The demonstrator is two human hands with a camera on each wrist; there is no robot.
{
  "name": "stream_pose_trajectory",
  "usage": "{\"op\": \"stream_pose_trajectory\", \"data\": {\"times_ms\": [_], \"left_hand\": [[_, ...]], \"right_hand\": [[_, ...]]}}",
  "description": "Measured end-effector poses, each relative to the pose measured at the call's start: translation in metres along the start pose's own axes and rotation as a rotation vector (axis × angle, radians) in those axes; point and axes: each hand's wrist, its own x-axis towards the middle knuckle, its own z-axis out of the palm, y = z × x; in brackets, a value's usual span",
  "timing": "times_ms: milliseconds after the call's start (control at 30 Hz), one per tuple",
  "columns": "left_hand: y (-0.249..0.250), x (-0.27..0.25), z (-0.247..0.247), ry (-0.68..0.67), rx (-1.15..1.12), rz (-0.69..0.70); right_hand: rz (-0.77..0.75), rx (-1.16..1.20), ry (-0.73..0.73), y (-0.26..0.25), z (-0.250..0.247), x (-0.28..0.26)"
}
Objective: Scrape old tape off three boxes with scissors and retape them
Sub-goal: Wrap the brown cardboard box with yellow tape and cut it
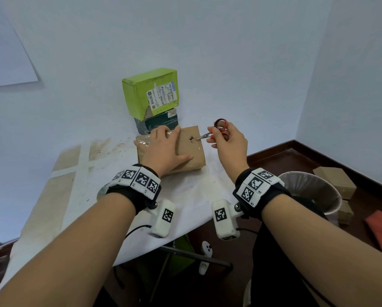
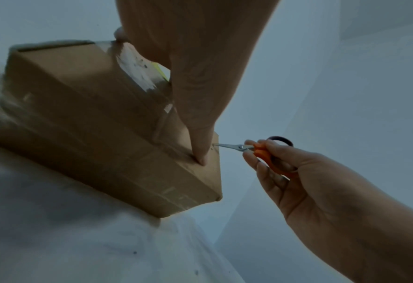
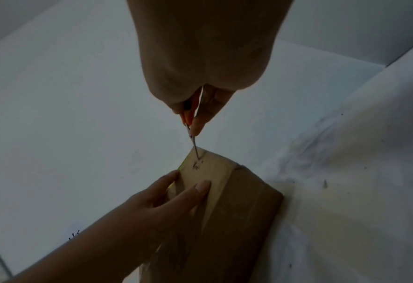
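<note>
The brown cardboard box (image 1: 185,151) lies flat on the cloth-covered tabletop (image 1: 185,196), directly under the left hand (image 1: 163,149), whose fingers (image 1: 141,144) are spread straight and pressed on its top, probably to stop it sliding under the blade. Just to their right, the right hand (image 1: 227,142) has its fingers curled through the orange handles of the scissors (image 1: 210,134), blades together, the tip at a dark gouge in the taped top, a low angle suited to scraping. Beyond the left fingertips, a green box (image 1: 150,91) is stacked on a dark box (image 1: 157,124) against the wall, seemingly waiting their turn.

No legible text, labels blurred.
</note>
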Motion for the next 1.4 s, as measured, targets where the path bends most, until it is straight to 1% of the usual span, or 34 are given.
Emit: {"op": "stream_pose_trajectory", "data": {"times_ms": [133,500,667,867,1000,1067,1167,1300,1400], "left_hand": [[0.004,-0.002,0.000,0.003,0.029,-0.028],[0.004,-0.004,0.002,0.026,0.035,-0.023],[0.004,-0.005,0.003,0.027,0.026,-0.021],[0.004,-0.007,0.002,0.032,0.022,-0.018],[0.005,-0.007,0.002,0.031,0.015,-0.016],[0.004,-0.007,0.002,0.034,0.013,-0.013],[0.003,-0.007,0.003,0.045,0.016,-0.002],[0.001,-0.005,0.005,0.045,0.018,0.003],[0.000,-0.003,0.005,0.035,0.018,0.001]], "right_hand": [[-0.046,-0.049,-0.038,0.001,0.001,0.001],[-0.128,-0.172,-0.068,0.003,0.005,0.002],[-0.134,-0.223,-0.071,0.006,0.009,0.001],[-0.204,-0.371,-0.099,0.006,0.011,0.000],[-0.328,-0.580,-0.151,0.000,0.009,-0.003],[-0.365,-0.666,-0.182,-0.004,0.010,-0.005],[-0.341,-0.751,-0.218,-0.004,0.012,-0.005],[-0.224,-0.658,-0.184,-0.003,0.011,-0.006],[-0.110,-0.605,-0.205,0.001,0.010,-0.003]]}}
